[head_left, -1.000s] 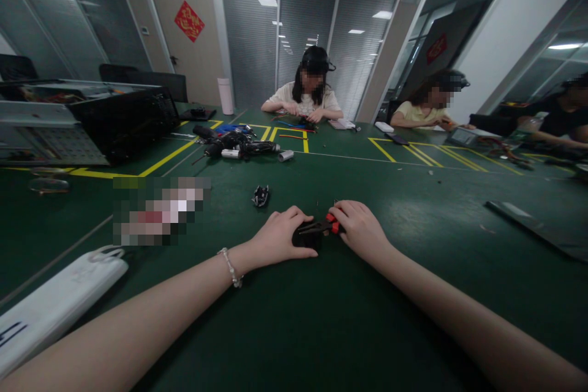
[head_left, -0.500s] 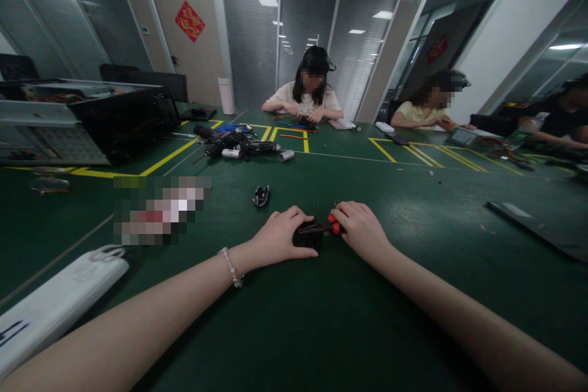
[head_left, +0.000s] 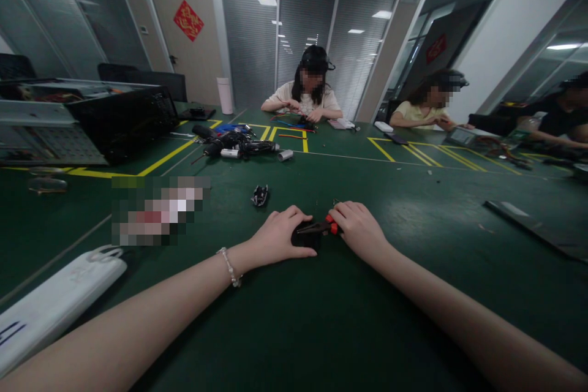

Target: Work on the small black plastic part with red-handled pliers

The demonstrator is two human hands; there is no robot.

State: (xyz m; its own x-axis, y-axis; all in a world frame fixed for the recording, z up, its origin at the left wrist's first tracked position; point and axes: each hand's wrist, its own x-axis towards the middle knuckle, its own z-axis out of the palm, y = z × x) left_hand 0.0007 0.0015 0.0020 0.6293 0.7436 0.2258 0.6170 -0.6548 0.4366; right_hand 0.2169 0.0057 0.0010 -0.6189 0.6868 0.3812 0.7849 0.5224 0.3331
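My left hand (head_left: 279, 236), with a beaded bracelet at the wrist, grips a small black part (head_left: 305, 240) low over the green table. What kind of part it is, I cannot make out. Closed around red-handled pliers (head_left: 331, 225) is my right hand (head_left: 361, 225). Their dark jaws (head_left: 315, 229) point left and lie over the black part, near my left thumb and fingers. Most of the handles are hidden by my right hand. A small black and silver piece (head_left: 260, 196) lies on the table, beyond my left hand.
At left stand an opened computer case (head_left: 114, 116) and a white power strip-like object (head_left: 59, 306). Cables (head_left: 239, 142) with silver cylinders (head_left: 285, 155) lie farther back. A flat black panel (head_left: 528, 226) lies at right. Several people work across the table, one person (head_left: 303, 95) straight ahead.
The pliers' jaws have shifted very slightly over the black part. Both hands keep their grips, and the whole view has drifted a little.
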